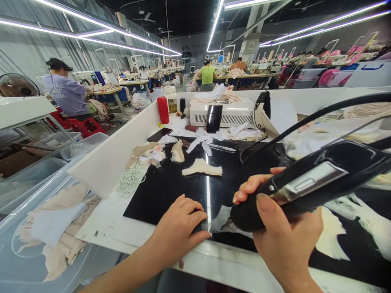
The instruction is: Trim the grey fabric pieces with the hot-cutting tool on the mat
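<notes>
My right hand (284, 232) is wrapped round a bulky black handheld power tool (305, 191) with a silver panel, a button and a cord. The tool is tilted, its rounded end pointing left and down over the black mat (165, 195). My left hand (180, 221) rests at the mat's front edge, fingers bent and thumb apart, around something dark that I cannot make out. Between my hands lies a clear, glossy piece (218, 221), partly hidden by the tool. Beyond them sits a cream foam-like cut piece (201, 167).
Fabric scraps (149, 154), a coil of pale cord (131, 181) and a pen (222, 148) lie on the table. Behind stand a phone (214, 119), a white vented machine (195, 113) and a red thread cone (163, 110). A plastic bin (18, 268) holds fabric at left. People sit at sewing machines.
</notes>
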A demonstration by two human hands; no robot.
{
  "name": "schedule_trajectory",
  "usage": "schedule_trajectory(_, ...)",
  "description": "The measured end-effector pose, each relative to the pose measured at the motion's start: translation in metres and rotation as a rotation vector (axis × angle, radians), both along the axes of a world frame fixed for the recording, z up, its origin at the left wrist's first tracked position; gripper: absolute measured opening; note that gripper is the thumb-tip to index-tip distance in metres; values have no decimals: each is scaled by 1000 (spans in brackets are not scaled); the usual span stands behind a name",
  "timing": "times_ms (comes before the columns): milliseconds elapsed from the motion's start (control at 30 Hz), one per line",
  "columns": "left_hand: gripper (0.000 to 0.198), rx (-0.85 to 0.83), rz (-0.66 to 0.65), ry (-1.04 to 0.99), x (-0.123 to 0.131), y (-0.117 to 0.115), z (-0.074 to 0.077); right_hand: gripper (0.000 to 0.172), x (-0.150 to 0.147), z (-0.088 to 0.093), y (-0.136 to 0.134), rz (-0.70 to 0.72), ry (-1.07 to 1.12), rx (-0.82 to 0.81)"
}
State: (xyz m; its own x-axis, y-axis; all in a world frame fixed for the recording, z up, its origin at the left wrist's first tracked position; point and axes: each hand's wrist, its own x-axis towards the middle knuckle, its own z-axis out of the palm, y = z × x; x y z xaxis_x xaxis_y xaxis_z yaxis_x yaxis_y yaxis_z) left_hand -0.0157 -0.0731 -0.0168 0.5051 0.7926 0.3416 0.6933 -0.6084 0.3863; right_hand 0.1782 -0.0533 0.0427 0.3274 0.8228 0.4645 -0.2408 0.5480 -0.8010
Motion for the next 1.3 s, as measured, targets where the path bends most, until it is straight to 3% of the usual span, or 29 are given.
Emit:
schedule_trajectory(167,13,81,-2,2,1,-3,-1,39,-9,0,0,39,21,8)
schedule_trajectory(300,22,87,5,2,1,-2,-2,40,-13,-1,1,59,27,20)
schedule_trajectory(567,8,83,-8,-50,1,-6,-6,42,-19,-4,0,80,22,31)
schedule_trajectory(767,18,38,12,-56,1,-9,-6,27,-22,-5,1,93,6,61)
schedule_trajectory(1067,8,18,15,-106,5,-11,-7,25,-24,-5,1,105,14,68)
schedule_trajectory(1300,8,119,14,-59,4,-12,-4,37,-23,-5,-1,116,13,52)
